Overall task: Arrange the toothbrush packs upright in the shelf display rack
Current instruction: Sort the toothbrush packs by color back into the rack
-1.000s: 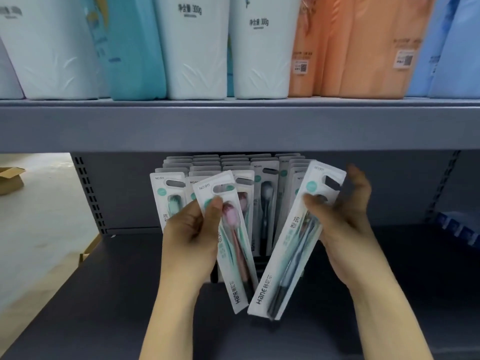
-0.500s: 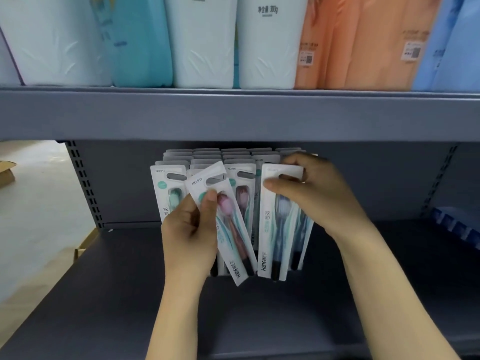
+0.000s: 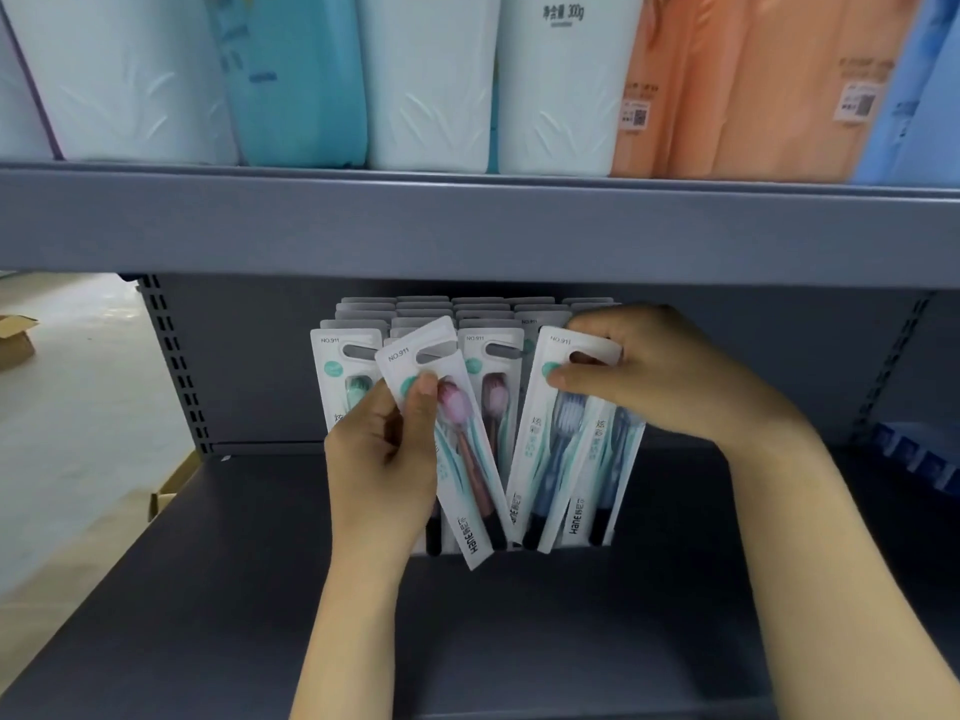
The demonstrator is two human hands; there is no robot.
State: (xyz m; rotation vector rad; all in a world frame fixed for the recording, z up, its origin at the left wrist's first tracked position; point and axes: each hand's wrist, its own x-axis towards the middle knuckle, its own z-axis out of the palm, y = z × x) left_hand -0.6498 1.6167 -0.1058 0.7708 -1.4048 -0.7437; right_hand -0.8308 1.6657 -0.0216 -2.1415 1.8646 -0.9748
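Several white toothbrush packs [image 3: 488, 366] stand in rows in a low display rack [image 3: 524, 550] on the grey lower shelf [image 3: 519, 641]. My left hand [image 3: 382, 459] grips a tilted pack with a pink brush [image 3: 457, 439], thumb on its front, in front of the rack's left rows. My right hand [image 3: 660, 376] pinches the top of a pack with a blue brush [image 3: 550, 433], which leans slightly at the front of the rack's right side beside another blue pack [image 3: 597, 475]. The rack's base is mostly hidden by the packs.
The grey upper shelf edge [image 3: 467, 220] hangs just above the packs, carrying white, teal, orange and blue soft packages [image 3: 431, 80]. Perforated uprights [image 3: 176, 366] flank the bay. Cardboard boxes [image 3: 15, 340] lie on the floor at left. Blue items [image 3: 914, 454] sit at far right.
My right hand brought the blue-brush pack from a steep tilt in front of the rack up into the rack's right front, nearly upright. My left hand kept holding the pink-brush pack.
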